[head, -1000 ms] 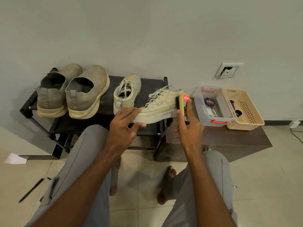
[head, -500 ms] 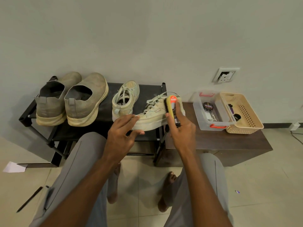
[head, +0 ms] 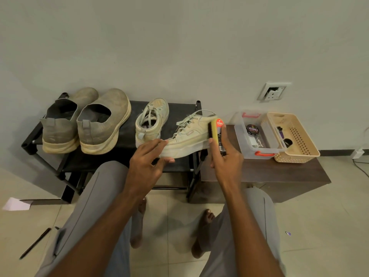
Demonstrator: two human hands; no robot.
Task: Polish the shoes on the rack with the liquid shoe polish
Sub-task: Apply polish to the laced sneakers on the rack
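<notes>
Fingers of left hand (head: 147, 162) pinch sneaker (head: 189, 136) toe above rack (head: 179, 108); right hand (head: 225, 156) grips polish bottle (head: 216, 134) at heel. Risk: shallow toe hold, pressure could twist sneaker loose.

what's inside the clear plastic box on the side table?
In the clear box, a round black polish tin with a printed lid lies flat, and a small pale item sits nearer the front. The item is too blurred to identify; anything under the tin is hidden.
</notes>
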